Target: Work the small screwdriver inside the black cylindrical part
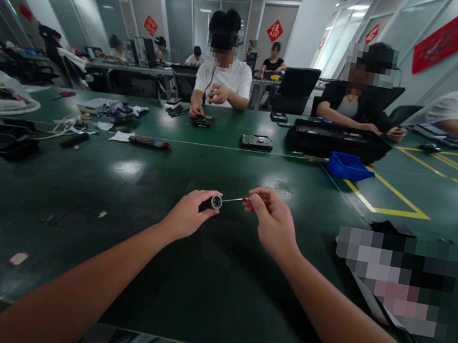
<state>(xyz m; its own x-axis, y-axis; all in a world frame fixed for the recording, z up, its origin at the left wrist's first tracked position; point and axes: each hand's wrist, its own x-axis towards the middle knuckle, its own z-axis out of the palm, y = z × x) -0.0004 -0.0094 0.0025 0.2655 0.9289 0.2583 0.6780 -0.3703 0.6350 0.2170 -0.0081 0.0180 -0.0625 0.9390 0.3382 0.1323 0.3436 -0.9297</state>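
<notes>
Above the middle of the green table, my left hand (pixel 191 212) is closed around a small black cylinder (pixel 215 201) whose round open end, with a pale ring inside, faces right. My right hand (pixel 273 221) pinches a screwdriver (pixel 233 199) by its red handle. Its thin metal shaft points left, and the tip is at the cylinder's open end. Whether the tip touches anything inside cannot be made out.
Across the table (pixel 137 291), a person in a white shirt handles a small dark device (pixel 202 121). A hard drive (pixel 256 141), a blue tray (pixel 350 167) and a long black casing (pixel 336 141) lie beyond my hands. Cables and parts clutter the left; a blurred-out flat object (pixel 387 282) lies right.
</notes>
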